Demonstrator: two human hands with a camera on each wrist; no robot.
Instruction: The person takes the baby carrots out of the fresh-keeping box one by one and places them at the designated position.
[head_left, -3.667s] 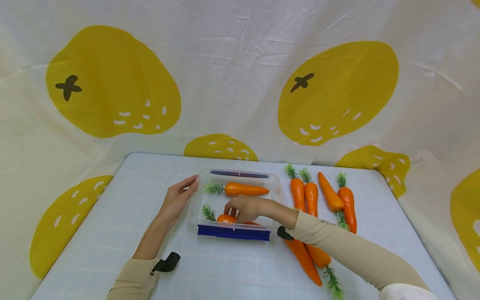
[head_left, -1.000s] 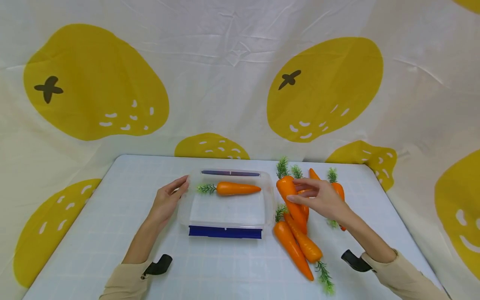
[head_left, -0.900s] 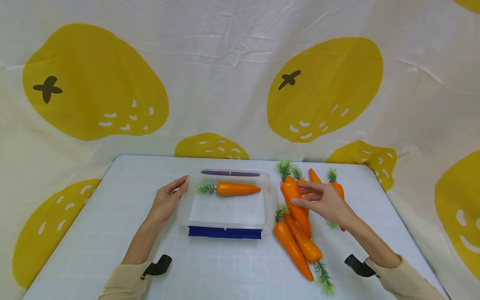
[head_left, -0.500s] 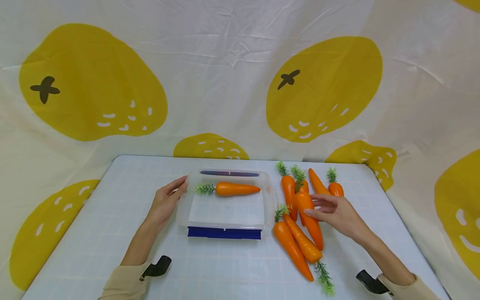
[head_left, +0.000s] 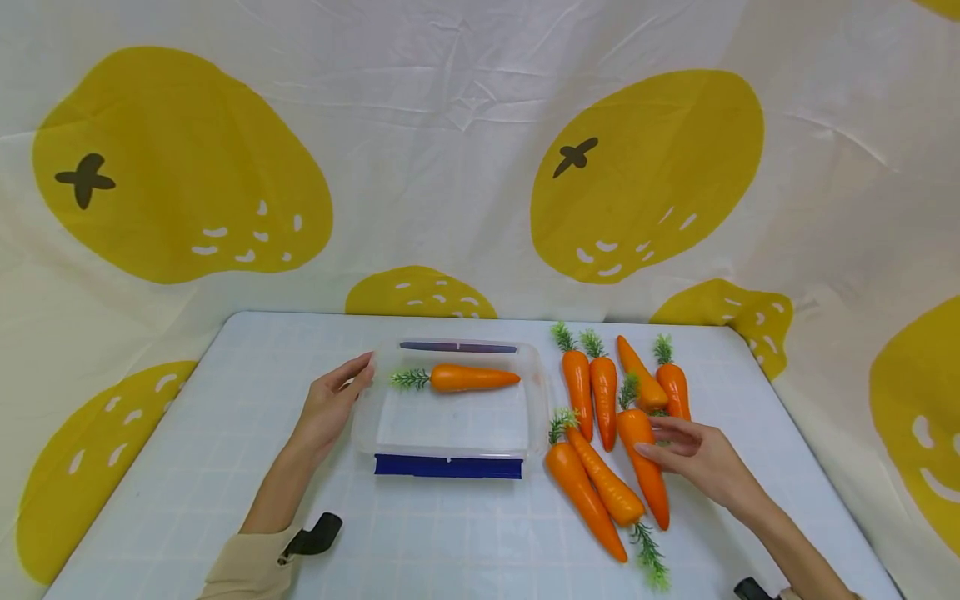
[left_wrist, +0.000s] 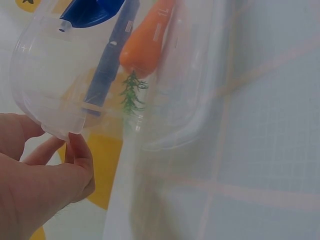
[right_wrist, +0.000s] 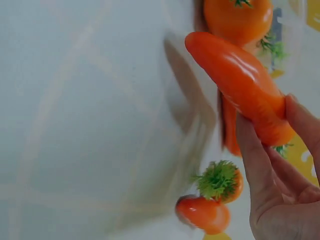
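Note:
A clear plastic container [head_left: 537, 398] with blue latches [head_left: 448, 466] stands mid-table. One orange carrot [head_left: 474, 379] lies inside it along the far wall. My left hand [head_left: 333, 405] rests against the container's left wall with relaxed fingers; in the left wrist view the thumb [left_wrist: 80, 152] touches the container's corner [left_wrist: 55, 131], with the carrot [left_wrist: 146, 44] visible through the wall. My right hand [head_left: 693, 454] is right of the container and pinches a carrot [head_left: 645, 462] between thumb and fingers. The right wrist view shows that carrot [right_wrist: 240, 85] gripped near its thick end.
Several more carrots lie on the table right of the container: a row at the back [head_left: 602, 392] and two nearer ones [head_left: 581, 487]. The pale gridded table [head_left: 225, 400] ends at a white backdrop cloth [head_left: 450, 167] with yellow fruit prints.
The right hand took the nearer carrot out of the container, carried it right over the row, then drew it towards the near side. The left hand has stayed on the container.

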